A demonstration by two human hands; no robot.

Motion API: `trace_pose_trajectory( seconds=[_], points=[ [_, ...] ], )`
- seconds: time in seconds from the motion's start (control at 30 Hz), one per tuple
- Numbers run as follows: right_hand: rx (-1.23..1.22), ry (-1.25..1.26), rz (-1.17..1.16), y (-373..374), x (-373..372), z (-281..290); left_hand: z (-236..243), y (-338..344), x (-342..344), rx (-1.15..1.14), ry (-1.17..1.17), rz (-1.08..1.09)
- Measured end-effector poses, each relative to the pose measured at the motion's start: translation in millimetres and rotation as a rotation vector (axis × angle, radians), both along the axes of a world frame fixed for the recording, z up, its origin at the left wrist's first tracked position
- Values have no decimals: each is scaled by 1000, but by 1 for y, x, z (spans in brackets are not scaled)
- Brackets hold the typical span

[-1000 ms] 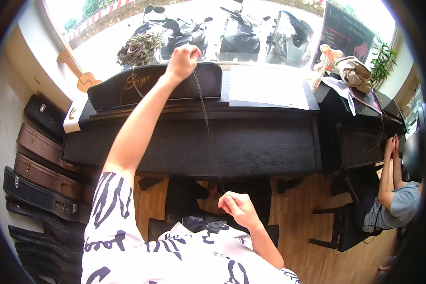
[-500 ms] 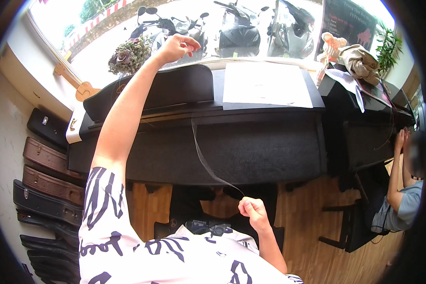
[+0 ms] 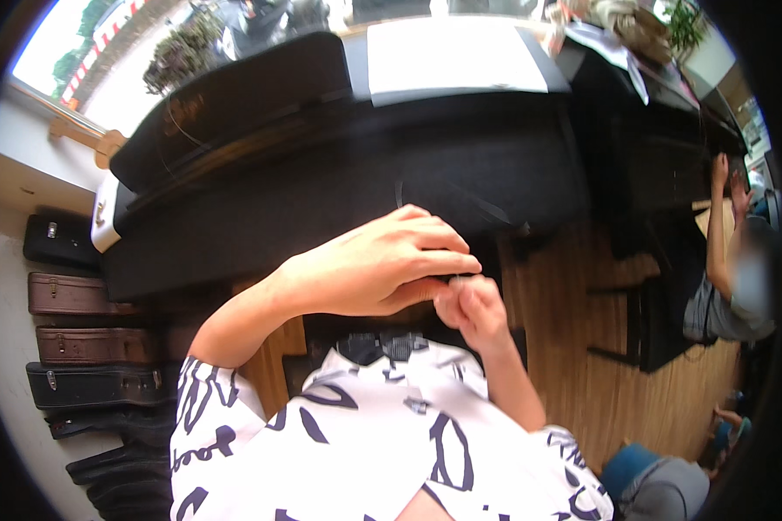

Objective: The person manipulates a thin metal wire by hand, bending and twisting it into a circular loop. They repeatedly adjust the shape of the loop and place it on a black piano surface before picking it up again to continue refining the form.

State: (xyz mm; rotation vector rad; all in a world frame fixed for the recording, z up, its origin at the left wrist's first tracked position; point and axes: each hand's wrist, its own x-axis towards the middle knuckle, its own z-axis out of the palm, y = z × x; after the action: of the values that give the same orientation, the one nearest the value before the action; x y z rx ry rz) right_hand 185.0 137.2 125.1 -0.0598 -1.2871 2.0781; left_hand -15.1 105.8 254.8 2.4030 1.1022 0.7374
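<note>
My left hand (image 3: 382,265) reaches across in front of my body, back of the hand up. Its fingers are bent together and meet the top of my right hand (image 3: 476,311), hiding whatever is between them. My right hand is closed in a loose fist, slightly blurred, on the thin clear strand. A faint stretch of this thin clear strand (image 3: 480,206) shows above the hands against the black piano (image 3: 278,230). Both hands are close to my chest, just off the piano's near edge.
A white sheet (image 3: 452,56) lies on top of the piano. Black and brown instrument cases (image 3: 96,345) stand in a row at the left wall. Dried flowers (image 3: 182,52) are by the window. At the right, another person (image 3: 719,260) sits near a black stool (image 3: 643,313).
My left hand has come down from high above the piano to my right hand. My right hand has risen slightly in view. The strand no longer stretches long across the piano front. The view has tilted down.
</note>
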Motion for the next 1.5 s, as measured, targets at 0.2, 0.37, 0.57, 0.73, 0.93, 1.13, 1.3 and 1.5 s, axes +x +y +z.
trace_pose_trajectory(
  seconds=[0.2, 0.37, 0.57, 0.73, 0.93, 1.13, 1.3, 1.5],
  points=[
    [9, 20, 274, -15, 3, 23, -58, -39, 10, -8, -550, 150],
    [-142, 22, 518, -40, -13, 23, -80, -76, 13, 104, -673, 407],
    [-110, -16, 554, -55, -41, 26, -101, -108, 2, 160, -774, 629],
    [-78, -27, 476, -56, -49, 30, -127, -124, -2, 156, -855, 791],
    [-36, -12, 303, -55, -47, 33, -128, -123, 12, 156, -730, 788],
    [105, -12, 148, -48, -50, 33, -133, -121, 23, 234, -615, 736],
    [165, 31, 17, -41, -52, 26, -135, -119, 25, 186, -549, 677],
    [142, 22, 31, -36, -52, 23, -132, -118, 21, 148, -484, 634]
  ],
)
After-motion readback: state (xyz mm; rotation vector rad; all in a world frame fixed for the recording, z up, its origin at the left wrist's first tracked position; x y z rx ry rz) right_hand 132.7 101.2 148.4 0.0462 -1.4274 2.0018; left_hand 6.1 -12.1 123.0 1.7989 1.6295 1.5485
